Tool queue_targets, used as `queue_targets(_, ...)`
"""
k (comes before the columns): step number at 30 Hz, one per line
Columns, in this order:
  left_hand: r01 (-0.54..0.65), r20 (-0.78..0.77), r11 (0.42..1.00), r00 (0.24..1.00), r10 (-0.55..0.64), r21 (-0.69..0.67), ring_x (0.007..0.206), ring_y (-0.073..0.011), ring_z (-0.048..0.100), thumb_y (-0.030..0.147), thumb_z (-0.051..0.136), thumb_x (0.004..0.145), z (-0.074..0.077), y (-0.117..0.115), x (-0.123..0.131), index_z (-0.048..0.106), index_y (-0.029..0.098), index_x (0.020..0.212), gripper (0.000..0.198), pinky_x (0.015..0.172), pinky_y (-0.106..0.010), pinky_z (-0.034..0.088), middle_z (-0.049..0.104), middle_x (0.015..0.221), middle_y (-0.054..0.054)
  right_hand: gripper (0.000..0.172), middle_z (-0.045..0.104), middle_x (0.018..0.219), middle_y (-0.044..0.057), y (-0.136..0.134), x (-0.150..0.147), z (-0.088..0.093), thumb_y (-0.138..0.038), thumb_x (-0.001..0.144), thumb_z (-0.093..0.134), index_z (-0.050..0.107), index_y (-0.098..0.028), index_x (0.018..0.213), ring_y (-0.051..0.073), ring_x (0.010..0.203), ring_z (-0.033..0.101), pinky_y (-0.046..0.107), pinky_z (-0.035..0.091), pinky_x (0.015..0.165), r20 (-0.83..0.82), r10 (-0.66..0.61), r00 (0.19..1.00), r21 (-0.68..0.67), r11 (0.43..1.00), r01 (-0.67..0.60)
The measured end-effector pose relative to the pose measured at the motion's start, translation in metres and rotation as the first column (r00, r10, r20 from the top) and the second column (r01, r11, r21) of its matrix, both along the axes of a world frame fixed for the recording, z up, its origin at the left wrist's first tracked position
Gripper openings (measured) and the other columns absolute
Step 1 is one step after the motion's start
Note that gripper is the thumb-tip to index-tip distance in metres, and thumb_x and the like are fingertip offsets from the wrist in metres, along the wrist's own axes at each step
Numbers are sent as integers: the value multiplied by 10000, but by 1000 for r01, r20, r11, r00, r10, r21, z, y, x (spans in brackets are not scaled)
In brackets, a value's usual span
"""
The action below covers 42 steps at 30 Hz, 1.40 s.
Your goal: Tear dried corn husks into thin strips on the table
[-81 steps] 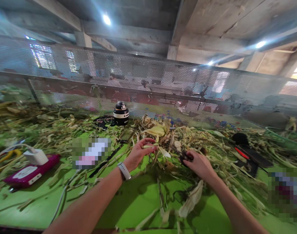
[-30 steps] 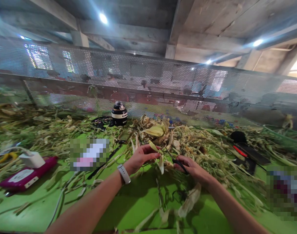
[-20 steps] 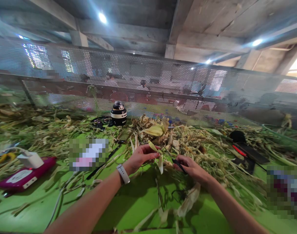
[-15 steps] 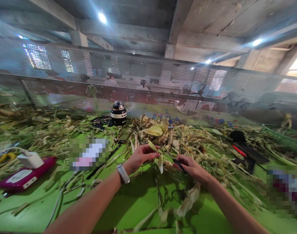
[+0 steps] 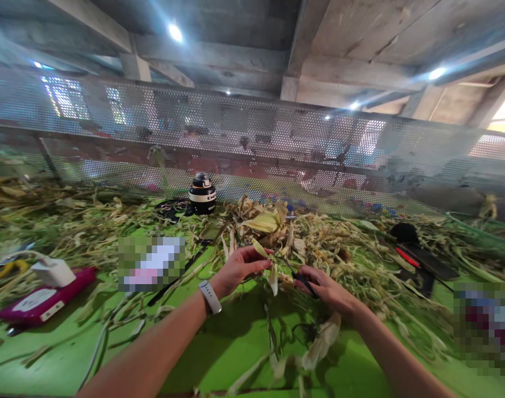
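My left hand [image 5: 240,269], with a pale watch strap at the wrist, pinches a withered plant stem [image 5: 273,282] between thumb and fingers. One yellow-green leaf sticks up above the fingertips and a paler one hangs below. My right hand [image 5: 319,284] is closed around black-handled scissors [image 5: 304,283]. Their thin tip points left toward the stem; I cannot tell whether the blades touch it. Below the hands, loose stalks and a dry, papery leaf [image 5: 322,342] lie on the green tabletop [image 5: 236,342]. Just beyond my hands rises a heap of dried leaves [image 5: 277,224].
A black bottle [image 5: 203,199] with a white band stands before the perforated metal screen [image 5: 244,143]. At left are a magenta power strip [image 5: 41,307] with a white charger [image 5: 53,272] and a blurred-out flat item [image 5: 153,264]. Black objects [image 5: 422,257] lie at right among plant scraps.
Almost nothing differs. My right hand and the scissors have turned very slightly, while my left hand keeps its pinch on the stem.
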<state>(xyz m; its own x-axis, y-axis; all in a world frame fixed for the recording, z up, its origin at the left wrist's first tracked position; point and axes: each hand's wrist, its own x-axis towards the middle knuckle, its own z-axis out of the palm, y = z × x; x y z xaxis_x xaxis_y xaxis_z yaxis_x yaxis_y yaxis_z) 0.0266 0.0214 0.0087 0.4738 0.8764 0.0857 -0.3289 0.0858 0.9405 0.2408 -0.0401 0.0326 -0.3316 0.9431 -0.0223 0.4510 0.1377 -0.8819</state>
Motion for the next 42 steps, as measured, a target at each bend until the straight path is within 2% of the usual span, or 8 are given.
queue_targets(8,-2,-31,1000,1000,1,-6,685,-111,607,256,814,513,-1,0,1,695,148,880,401,599,-198,442,692,785,-45,351,401,640,-42,-6,-8,7,-511,711,582,480,-176,697,108,594,351,232,283,536,-33,-32,999,-83,996,30)
queue_targets(21,29,-27,999,999,-29,-16,677,-98,595,235,811,523,0,-1,0,696,156,852,358,635,-205,427,694,764,-24,380,428,689,-25,-5,-4,4,-552,740,534,478,-179,700,123,642,379,236,324,563,25,-4,1000,-33,999,5)
queue_targets(25,39,-19,999,999,-39,-1,694,-97,599,228,804,537,0,-1,0,697,161,854,341,669,-210,431,693,772,-21,379,403,649,-37,-4,-6,5,-546,744,535,469,-177,690,109,607,359,229,309,546,-2,-15,1000,-26,1000,15)
queue_targets(28,32,-27,999,999,-32,-1,680,-101,599,239,806,533,1,-1,0,696,159,863,357,629,-206,425,691,772,-27,378,389,632,-41,-4,-6,4,-536,744,541,463,-174,670,101,586,347,222,286,520,-4,-26,1000,-10,1000,26)
queue_targets(36,21,-11,1000,1000,-22,-2,668,-106,601,263,808,529,-2,3,-1,697,156,882,386,594,-202,420,693,781,-43,315,395,622,-42,1,-4,-6,-456,753,559,473,-169,659,93,572,345,208,274,494,24,-53,998,59,997,51)
queue_targets(42,28,24,1000,999,-28,-1,702,-112,611,250,803,545,-6,6,-2,691,152,876,363,674,-224,447,696,811,-51,329,405,615,-40,5,-1,-13,-461,759,555,465,-163,653,91,574,353,202,281,488,86,-67,994,115,992,57)
